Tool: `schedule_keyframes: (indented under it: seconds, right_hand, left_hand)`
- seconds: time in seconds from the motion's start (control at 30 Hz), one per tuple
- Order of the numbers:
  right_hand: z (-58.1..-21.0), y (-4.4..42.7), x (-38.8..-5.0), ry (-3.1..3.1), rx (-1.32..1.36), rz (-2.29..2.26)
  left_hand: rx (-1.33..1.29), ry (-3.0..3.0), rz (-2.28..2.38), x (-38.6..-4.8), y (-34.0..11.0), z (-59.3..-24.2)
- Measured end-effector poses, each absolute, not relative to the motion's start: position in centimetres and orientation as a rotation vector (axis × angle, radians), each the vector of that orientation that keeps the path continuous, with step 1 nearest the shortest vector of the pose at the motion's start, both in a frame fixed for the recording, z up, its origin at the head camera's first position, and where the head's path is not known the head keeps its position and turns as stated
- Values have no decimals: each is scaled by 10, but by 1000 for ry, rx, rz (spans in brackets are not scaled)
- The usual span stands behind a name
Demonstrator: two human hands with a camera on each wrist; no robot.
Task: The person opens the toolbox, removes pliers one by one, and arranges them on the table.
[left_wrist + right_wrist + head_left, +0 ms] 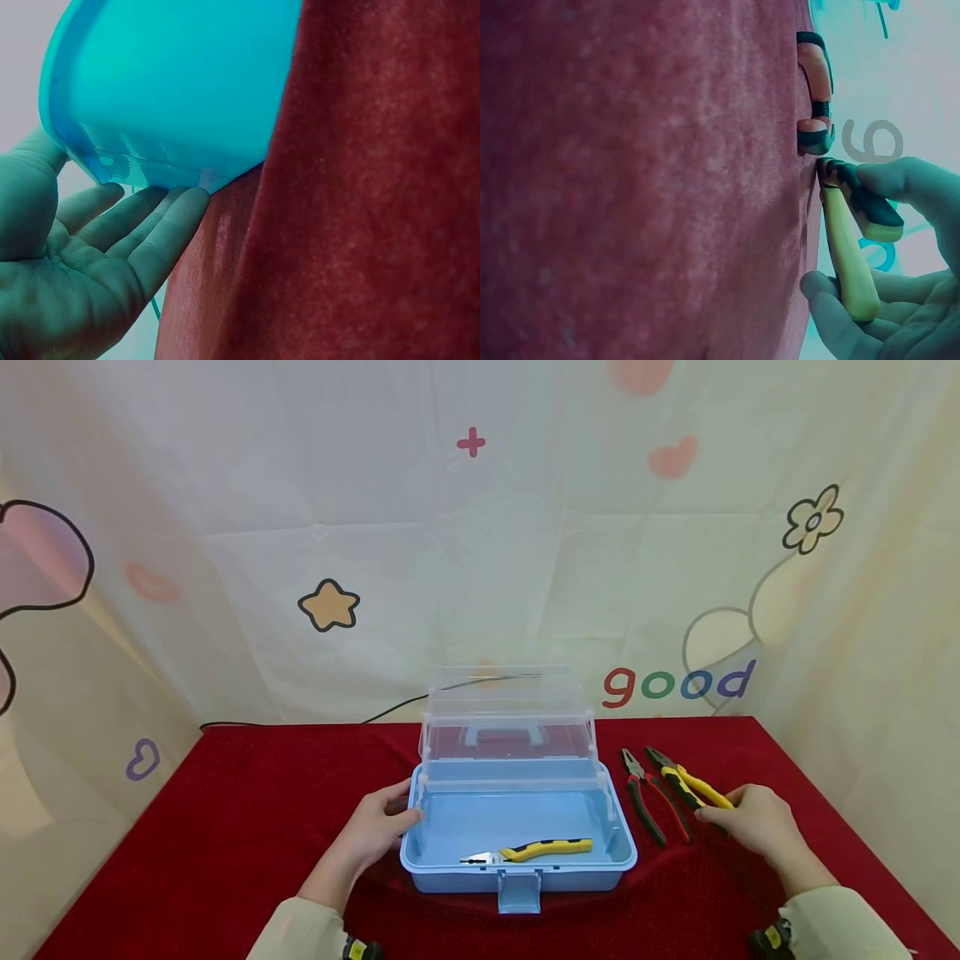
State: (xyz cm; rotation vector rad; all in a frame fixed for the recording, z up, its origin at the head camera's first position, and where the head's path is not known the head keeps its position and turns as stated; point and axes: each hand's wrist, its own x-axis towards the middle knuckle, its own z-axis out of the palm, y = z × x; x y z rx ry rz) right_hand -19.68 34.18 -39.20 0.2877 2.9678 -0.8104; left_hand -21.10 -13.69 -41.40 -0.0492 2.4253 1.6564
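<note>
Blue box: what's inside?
One pair of yellow-black pliers, near the front wall; bare floor shows behind. Floor directly under the pliers is covered; the front wall's inner face is hidden.

A pale printed curtain (390, 468) hangs behind a red cloth (225, 827).

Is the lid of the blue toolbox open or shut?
Open: the clear lid is raised at the back of the toolbox, the pliers inside uncovered.

The box (450, 882) is smooth plastic, its lid (450, 739) clear and glossy. The 3 pliers (526, 852) have metal heads (632, 763) and smooth, plastic-looking handles (555, 848). The tablecloth (225, 827) is matt, napped cloth; the curtain (450, 593), creased cloth.
</note>
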Motion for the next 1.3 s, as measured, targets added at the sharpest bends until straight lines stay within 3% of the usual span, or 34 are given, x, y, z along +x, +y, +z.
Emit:
schedule_keyframes:
  seconds: [1.3]
  right_hand:
    - [-395,341,-195,2879,249,-766]
  left_hand:
    - [-33,2399,1680,-208,-137,-410]
